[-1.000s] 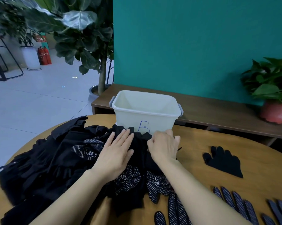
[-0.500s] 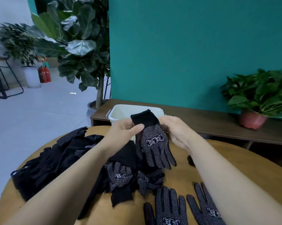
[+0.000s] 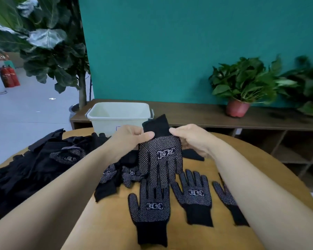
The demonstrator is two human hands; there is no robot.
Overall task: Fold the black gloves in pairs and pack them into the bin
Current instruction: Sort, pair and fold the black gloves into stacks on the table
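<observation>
- Head view: a dotted black glove point(image 3: 160, 157) hangs cuff up, fingers down, right between both hands, raised above the round table point(image 3: 112, 222).
- Left hand point(image 3: 128, 139) pinches the cuff's left edge, thumb across the front, fingers curled behind.
- Right hand point(image 3: 191, 139) grips the cuff's right edge, fingers wrapped round it.
- The white bin point(image 3: 118, 114) stands just beyond the hands.
- A heap of black gloves point(image 3: 44, 159) lies left; a row of flat gloves point(image 3: 195, 195) lies dots-up beneath the held one.

Likely an office or commercial lobby: teal wall point(image 3: 170, 42) across the upper centre, 2 red fire extinguishers point(image 3: 9, 78) at the left edge on a pale tiled floor point(image 3: 26, 114), potted plants point(image 3: 242, 85) on a low wooden shelf point(image 3: 197, 114) at right.
</observation>
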